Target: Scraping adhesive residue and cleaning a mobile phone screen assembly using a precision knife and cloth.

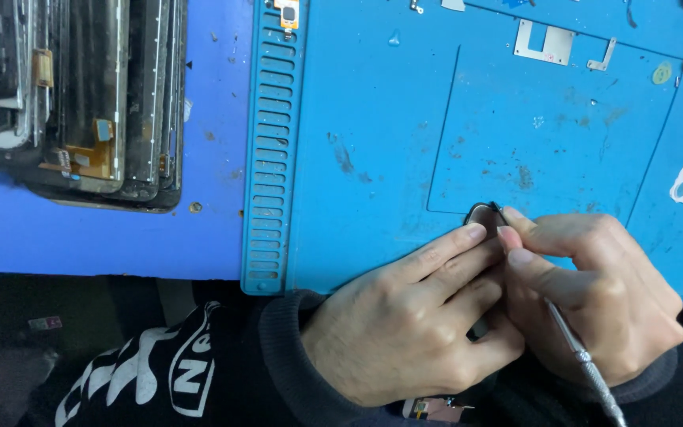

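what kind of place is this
Probably a phone repair bench: a blue repair mat, a stack of stripped phone frames, and the right hand working a metal tool on a small part.

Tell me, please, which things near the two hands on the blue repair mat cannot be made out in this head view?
- Small dark ring-shaped part: mostly hidden behind the left hand fingertips; its kind is unclear.
- Metal tool in the right hand: tip covered by fingers, handle cut off by the bottom edge.
- Stacked phone frames: cut off by the top and left edges.
- Bits on the mat: too small.
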